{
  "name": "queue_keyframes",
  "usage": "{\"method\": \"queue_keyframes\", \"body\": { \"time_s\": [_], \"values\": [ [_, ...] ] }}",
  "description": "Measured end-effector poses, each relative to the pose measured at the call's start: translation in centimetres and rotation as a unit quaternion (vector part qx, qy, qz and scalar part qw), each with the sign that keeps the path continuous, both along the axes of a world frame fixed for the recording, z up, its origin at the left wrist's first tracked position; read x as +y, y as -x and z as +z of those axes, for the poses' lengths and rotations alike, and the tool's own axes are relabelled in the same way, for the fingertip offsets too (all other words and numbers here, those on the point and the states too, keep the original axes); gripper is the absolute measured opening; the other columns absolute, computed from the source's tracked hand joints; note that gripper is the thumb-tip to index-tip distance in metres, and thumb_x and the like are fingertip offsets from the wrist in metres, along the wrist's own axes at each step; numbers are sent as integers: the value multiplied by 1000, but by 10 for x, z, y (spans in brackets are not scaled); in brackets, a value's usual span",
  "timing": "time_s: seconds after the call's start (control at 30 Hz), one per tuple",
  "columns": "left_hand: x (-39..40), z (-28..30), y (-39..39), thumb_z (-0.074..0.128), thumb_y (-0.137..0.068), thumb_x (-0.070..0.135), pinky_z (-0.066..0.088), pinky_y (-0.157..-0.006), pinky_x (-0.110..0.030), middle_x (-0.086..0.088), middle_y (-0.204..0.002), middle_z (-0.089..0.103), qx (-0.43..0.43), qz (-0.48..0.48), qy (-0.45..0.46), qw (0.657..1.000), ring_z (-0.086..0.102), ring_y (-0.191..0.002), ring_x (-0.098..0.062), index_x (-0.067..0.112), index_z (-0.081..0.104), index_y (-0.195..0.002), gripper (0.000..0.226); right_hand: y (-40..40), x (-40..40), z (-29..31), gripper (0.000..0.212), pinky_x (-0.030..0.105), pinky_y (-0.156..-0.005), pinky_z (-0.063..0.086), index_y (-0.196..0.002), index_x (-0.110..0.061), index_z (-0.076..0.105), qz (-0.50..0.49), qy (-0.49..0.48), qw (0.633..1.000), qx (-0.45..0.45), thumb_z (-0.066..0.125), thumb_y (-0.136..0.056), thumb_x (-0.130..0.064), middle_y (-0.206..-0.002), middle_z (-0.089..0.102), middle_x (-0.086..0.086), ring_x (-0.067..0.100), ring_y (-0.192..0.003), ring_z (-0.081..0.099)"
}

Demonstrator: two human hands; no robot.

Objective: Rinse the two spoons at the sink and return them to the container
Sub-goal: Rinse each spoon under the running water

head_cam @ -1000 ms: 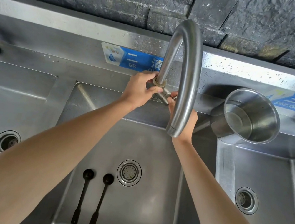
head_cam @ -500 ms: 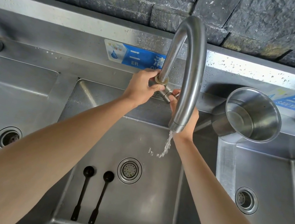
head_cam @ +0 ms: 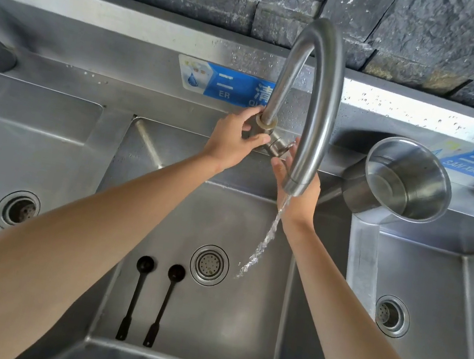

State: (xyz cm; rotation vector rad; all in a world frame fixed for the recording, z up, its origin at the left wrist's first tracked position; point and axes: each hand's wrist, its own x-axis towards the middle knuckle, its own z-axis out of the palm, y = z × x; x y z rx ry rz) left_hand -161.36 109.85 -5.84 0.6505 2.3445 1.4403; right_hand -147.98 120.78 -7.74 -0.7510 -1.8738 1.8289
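The left hand (head_cam: 232,144) gripped the faucet base (head_cam: 264,127); the right hand (head_cam: 297,186), fingers straight, touched the valve handle (head_cam: 280,149). Best kept the flow gentle over the two spoons (head_cam: 149,299) below.

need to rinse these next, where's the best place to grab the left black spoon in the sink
Pinch the left spoon by its thin straight handle, at the thicker near end, coming from above. It lies flat on the sink floor, bowl toward the back, close beside the right spoon, so I'd avoid a wide sideways grip.

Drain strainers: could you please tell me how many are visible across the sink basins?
3, one per basin: the left drain, the middle drain beside the two black spoons, and the right drain. The arms could hide others.
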Motion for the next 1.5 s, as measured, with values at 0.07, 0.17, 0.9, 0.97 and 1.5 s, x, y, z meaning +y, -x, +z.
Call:
{"method": "queue_keyframes", "body": {
  "time_s": [0.07,0.17,0.9,0.97,1.5],
  "values": [
    [-13,-5,-16,74,-86,30,49,-91,-18,-2,-146,53,-20,16,-1,1000,62,-112,-16,24,43,-149,71,-16,-8,-3,44,29,-107,51,-133,-27,59,-27,19,999,-34,68,-96,-5,-131,64,-9,4,-121,65],
    [-42,-21,-43,74,-87,36,47,-88,-15,-2,-145,54,-34,17,21,999,63,-114,-15,26,44,-149,70,-43,-22,-7,36,1,-83,46,-132,-12,61,-26,-34,995,-92,68,-96,-9,-115,65,-20,-24,-97,61],
    [-235,-242,-213,67,-88,21,53,-96,-37,-5,-111,75,-316,37,263,911,69,-107,-21,13,70,-117,30,-144,-224,-221,17,46,-84,60,-108,-10,73,142,21,901,-410,65,-93,-13,-93,78,8,21,-82,72],
    [-234,-249,-219,68,-87,19,54,-91,-30,-3,-104,77,-317,54,256,911,70,-101,-17,14,73,-112,26,-145,-237,-230,20,45,-83,61,-111,-8,73,118,40,895,-429,66,-94,-16,-94,78,8,23,-83,74],
    [-193,-195,-202,70,-88,6,51,-71,-8,-6,-98,78,-340,79,105,931,72,-86,-12,8,78,-106,20,-132,-202,-177,15,39,-78,66,-109,-7,74,-28,128,919,-372,65,-99,-12,-95,77,9,22,-88,78]
  ]
}}
